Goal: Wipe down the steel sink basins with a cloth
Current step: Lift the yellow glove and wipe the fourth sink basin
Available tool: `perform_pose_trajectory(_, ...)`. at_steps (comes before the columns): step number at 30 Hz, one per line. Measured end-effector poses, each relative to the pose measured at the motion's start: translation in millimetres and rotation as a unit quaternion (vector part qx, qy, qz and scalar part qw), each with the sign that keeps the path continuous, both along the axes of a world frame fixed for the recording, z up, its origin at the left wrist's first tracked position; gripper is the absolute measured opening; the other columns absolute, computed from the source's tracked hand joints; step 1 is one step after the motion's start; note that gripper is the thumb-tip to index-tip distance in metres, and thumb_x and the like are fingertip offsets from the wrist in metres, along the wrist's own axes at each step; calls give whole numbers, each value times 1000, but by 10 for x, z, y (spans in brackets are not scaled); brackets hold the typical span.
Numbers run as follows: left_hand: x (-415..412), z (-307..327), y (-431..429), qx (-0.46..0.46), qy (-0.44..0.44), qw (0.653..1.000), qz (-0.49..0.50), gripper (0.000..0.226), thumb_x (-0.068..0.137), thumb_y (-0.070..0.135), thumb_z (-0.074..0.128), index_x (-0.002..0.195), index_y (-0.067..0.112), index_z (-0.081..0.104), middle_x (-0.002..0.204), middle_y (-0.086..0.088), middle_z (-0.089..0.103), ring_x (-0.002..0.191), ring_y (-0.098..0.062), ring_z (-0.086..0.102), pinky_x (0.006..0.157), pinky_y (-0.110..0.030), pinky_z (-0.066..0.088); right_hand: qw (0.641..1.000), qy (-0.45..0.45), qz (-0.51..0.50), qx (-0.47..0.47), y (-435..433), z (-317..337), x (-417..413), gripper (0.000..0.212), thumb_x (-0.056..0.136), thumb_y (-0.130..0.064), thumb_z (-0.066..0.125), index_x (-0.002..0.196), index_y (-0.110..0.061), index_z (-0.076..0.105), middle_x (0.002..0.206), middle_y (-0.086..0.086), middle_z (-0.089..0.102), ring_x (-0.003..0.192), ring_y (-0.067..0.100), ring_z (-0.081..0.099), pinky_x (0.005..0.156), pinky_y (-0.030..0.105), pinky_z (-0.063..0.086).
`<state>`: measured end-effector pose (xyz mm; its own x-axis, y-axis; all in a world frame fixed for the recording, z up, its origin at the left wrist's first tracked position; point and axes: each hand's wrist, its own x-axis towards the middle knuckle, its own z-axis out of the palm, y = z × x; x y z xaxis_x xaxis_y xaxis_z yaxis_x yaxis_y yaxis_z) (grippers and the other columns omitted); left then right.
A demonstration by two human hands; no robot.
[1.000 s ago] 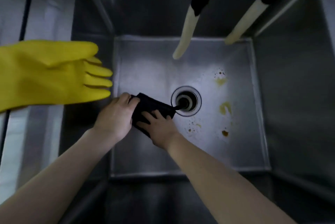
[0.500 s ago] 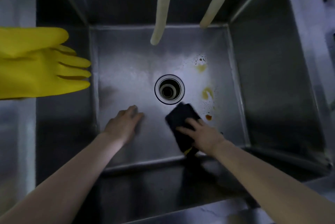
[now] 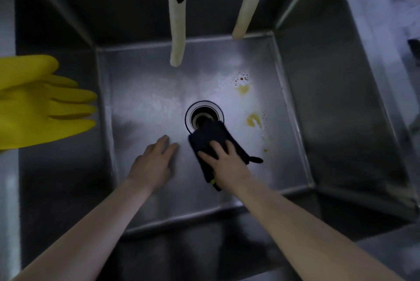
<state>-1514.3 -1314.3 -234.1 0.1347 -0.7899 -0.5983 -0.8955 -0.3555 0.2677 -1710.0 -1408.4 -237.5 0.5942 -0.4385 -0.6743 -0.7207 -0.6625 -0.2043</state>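
Setting: a deep steel basin seen from above fills the frame, dim at the walls, bright on the floor around the drain at centre.
Fixtures: two pale hoses hang in from the top edge, their ends above the back of the floor.
Glove: a yellow rubber glove lies over the left rim, fingers pointing into the basin.
Cloth: a dark cloth lies flat on the floor just below centre, its upper edge overlapping the drain ring.
Right hand: the right hand presses palm-down on the cloth, fingers spread; it pins the cloth rather than clenching it.
Left hand: the left hand rests flat and empty on the bare floor just left of the cloth, apparently as a brace.
Dirt: yellow-brown stains sit right of the drain, with more specks above and below, all untouched by the cloth.
Step in hand: wiping the floor near the drain.
How to do it well: I judge the cloth should sweep right across the stains under steady flat pressure, in overlapping strokes, keeping its edge out of the drain hole, then work the corners and walls.
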Motion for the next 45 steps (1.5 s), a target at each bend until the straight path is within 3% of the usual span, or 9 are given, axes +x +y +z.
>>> perform_pose_trajectory(4,-20,-61,51,-5,0,1000,13,68,86,22,54,146,32,23,157,-3,13,131,-31,37,93,-42,46,999,-34,16,10,148,13,196,55,94,-28,52,144,-38,31,157,0,8,142,43,4,110,62,27)
perform_pose_trajectory(9,-146,-33,14,-8,28,999,-27,62,87,27,52,144,35,29,152,-2,23,128,-30,41,95,-42,49,999,0,-12,36,133,83,-8,64,86,-15,64,139,-34,33,153,4,7,140,41,5,104,61,34)
perform_pose_trajectory(15,-485,43,-169,-7,45,996,-81,62,91,27,48,147,35,22,155,1,18,136,-26,32,100,-40,46,978,131,-158,43,-108,153,-682,60,94,-13,45,143,-41,24,160,5,-3,139,45,17,105,56,35)
perform_pose_trajectory(21,-436,49,-448,-22,23,999,-44,65,88,19,51,146,32,25,154,-1,18,138,-25,25,99,-40,47,930,125,-345,1,-635,171,-1164,70,93,-37,58,150,-29,18,156,17,2,126,43,43,105,38,39)
perform_pose_trajectory(30,-218,-42,-651,-68,-17,998,8,59,88,18,52,144,24,34,155,-6,18,143,-26,19,100,-45,46,964,-15,-254,-80,-1008,-122,-383,69,94,-8,50,152,-31,18,161,2,-3,145,44,2,117,46,25)
perform_pose_trajectory(36,-215,-139,-641,-35,-28,999,-2,58,90,24,51,145,24,32,159,-5,13,145,-25,14,104,-46,44,991,-51,-101,-71,-654,-222,-43,78,92,-19,57,153,-31,10,162,2,-4,146,43,-9,119,48,17)
perform_pose_trajectory(38,-231,-132,-650,-33,-24,999,6,57,91,24,50,145,23,31,159,-5,12,146,-25,13,104,-47,43,995,-65,-56,-45,-506,-232,-234,86,88,-18,64,153,-32,10,162,-1,-5,147,38,-11,116,47,27)
perform_pose_trajectory(41,-238,-104,-671,-26,-30,999,4,57,91,26,49,145,25,30,159,-3,11,146,-23,11,104,-44,43,989,-77,-122,-26,-449,-205,-564,87,86,-11,65,151,-37,13,162,-9,-6,148,29,-11,102,42,46)
perform_pose_trajectory(45,-208,-71,-698,-57,-11,998,10,54,86,20,55,139,20,44,154,-8,27,142,-27,25,97,-45,50,949,-58,-292,-103,-822,-216,-750,75,89,-10,53,152,-31,17,162,2,2,148,36,-1,119,43,20)
